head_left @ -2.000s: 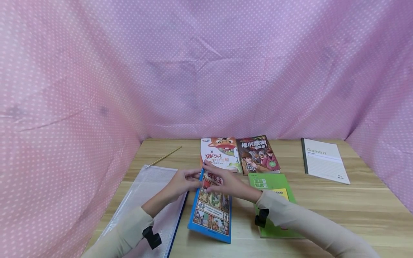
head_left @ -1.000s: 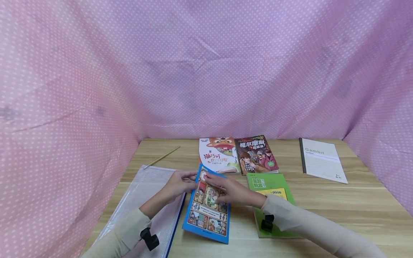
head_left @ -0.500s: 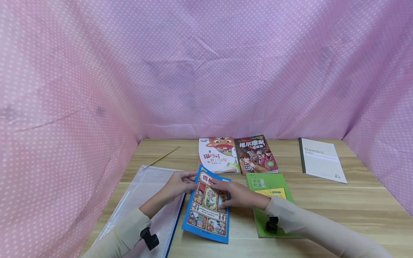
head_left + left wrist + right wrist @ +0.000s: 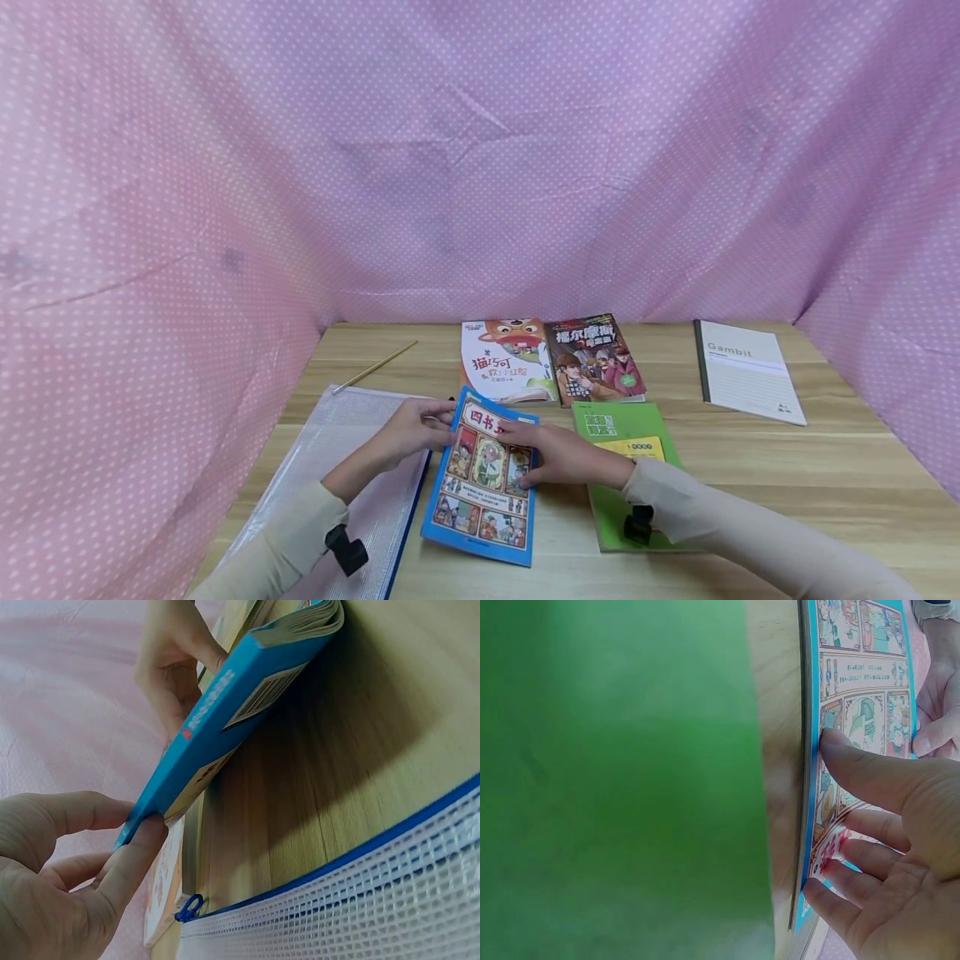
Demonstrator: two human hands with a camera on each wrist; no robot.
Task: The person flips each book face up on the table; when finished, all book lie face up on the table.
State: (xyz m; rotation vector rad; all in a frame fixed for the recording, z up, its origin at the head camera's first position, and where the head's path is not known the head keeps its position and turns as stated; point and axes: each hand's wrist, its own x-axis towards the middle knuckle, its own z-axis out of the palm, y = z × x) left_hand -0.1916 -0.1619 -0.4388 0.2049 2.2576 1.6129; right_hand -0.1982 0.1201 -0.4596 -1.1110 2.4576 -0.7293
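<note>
- Blue-covered book (image 4: 483, 475) sits near the front of the wooden table (image 4: 750, 467), between the mesh zip pouch (image 4: 352, 467) and the green book (image 4: 630, 442); far end looks tilted up off the wood
- left hand (image 4: 416, 429) pinches the book's far left corner: thumb (image 4: 131, 859) under the edge, fingers curled over the top. Judging by that, it props the spine side up
- right hand (image 4: 558, 454) lies flat on the cover, fingers (image 4: 870, 776) straight and spread, nothing curled round the book. Looks like a steadying press, not a hold
- left wrist view shows the spine (image 4: 225, 727) raised with a shadow gap over the table, so the book is not lying flat
- pouch edge with blue zip (image 4: 191, 907) runs just beside the book's left side
- 3 more items along the back: white cartoon book (image 4: 510, 358), dark-covered book (image 4: 600, 358), grey notebook (image 4: 750, 371) well apart to the right; a pencil (image 4: 378, 367) lies back left
- Hidden or unclear: green book fills the left half of the right wrist view, blurred. Its near end is under the right sleeve (image 4: 735, 533). Book's title is part covered by the right fingers. Cannot tell whether the pouch is open or holds anything
</note>
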